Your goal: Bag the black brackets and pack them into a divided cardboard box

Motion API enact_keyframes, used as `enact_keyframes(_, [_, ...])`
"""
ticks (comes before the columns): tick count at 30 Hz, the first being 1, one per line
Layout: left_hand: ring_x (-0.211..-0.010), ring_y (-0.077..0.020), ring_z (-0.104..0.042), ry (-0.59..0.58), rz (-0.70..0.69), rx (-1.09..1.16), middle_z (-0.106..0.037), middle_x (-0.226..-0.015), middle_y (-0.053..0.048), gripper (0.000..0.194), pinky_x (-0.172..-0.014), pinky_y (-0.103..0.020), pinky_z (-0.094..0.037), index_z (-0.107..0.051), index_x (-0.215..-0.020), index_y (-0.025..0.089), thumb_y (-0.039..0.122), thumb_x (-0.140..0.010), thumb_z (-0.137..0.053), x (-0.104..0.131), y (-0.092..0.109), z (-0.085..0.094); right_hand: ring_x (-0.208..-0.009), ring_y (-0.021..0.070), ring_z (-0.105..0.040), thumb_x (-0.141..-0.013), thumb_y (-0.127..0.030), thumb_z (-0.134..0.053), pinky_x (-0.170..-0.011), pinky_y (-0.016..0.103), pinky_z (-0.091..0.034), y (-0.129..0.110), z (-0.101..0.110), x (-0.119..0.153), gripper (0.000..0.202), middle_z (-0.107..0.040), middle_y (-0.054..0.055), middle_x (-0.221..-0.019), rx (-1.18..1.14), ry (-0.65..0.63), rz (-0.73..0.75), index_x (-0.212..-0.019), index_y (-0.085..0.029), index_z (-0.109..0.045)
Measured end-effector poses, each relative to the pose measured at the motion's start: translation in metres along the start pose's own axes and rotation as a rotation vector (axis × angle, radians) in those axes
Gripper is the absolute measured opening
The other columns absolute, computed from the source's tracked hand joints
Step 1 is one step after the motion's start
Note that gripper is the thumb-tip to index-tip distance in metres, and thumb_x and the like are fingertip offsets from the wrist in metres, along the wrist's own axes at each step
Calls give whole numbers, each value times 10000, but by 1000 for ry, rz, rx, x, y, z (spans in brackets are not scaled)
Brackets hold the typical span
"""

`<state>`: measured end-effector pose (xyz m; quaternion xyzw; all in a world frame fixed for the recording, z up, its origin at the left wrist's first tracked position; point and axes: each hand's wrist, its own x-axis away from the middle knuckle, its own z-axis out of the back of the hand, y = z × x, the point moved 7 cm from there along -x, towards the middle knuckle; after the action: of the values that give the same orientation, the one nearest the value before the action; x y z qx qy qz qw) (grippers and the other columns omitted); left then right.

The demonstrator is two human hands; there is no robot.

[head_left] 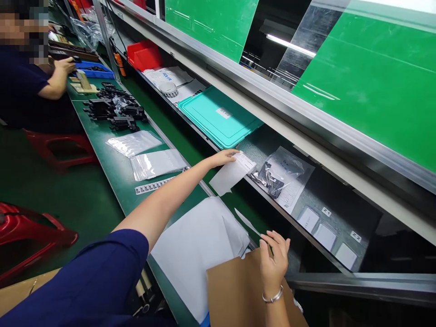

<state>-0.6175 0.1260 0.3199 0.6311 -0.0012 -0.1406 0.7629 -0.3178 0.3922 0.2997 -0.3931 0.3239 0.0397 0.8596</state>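
My left hand reaches out to the shelf's front edge and pinches a white paper sheet with small print near its top. My right hand, with a silver bracelet at the wrist, is above an open cardboard box. A thin white slip, seen nearly edge-on, is held at its lower end by the thumb and fingers of that hand. Large white sheets lie on the green bench beside the box. A clear plastic bag with black parts rests on the shelf, right of my left hand.
A teal lidded bin and small white boxes stand on the shelf. On the bench are clear bags, a label strip and black plastic parts. A co-worker sits at the far left; a red stool is nearer.
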Motion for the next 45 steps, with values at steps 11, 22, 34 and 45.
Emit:
enact_keyframes(11, [-920,-244,-642,33,266,194,-709,-884,-72,294,-895,-381,-470,-682,-852,187,434,-693,-684,250,-47,-86,-1044,268,-616,-812,-451,-650,-967,471,-459,30,28,89,279,-689,98,-1067,-605,27,-689,-920,-207,-730])
enact_keyframes(22, [-738,-157,-628,-111,595,544,-683,-831,-90,556,-685,-284,-494,-692,-867,146,657,-648,-686,419,-25,-175,-1075,238,-626,-793,-460,-676,-1046,474,-423,-29,37,191,293,-725,82,-1021,-1040,-163,-882,-921,-201,-726])
enact_keyframes(34, [-687,-137,-536,322,395,153,-587,-680,12,242,-671,-261,-435,-586,-656,188,384,-660,-728,508,28,-101,-1200,253,-563,-822,-515,-621,-1080,470,-395,-48,35,287,416,-634,112,-1263,-847,-223,-857,-1063,-189,-717])
enact_keyframes(45, [-726,-176,-613,110,310,-303,-653,-736,-19,170,-683,-288,-476,-600,-702,200,350,-779,-587,600,51,-19,-773,192,-624,-764,-459,-675,-807,394,-525,-138,-17,356,272,-677,34,-805,-821,-234,-729,-823,-194,-654])
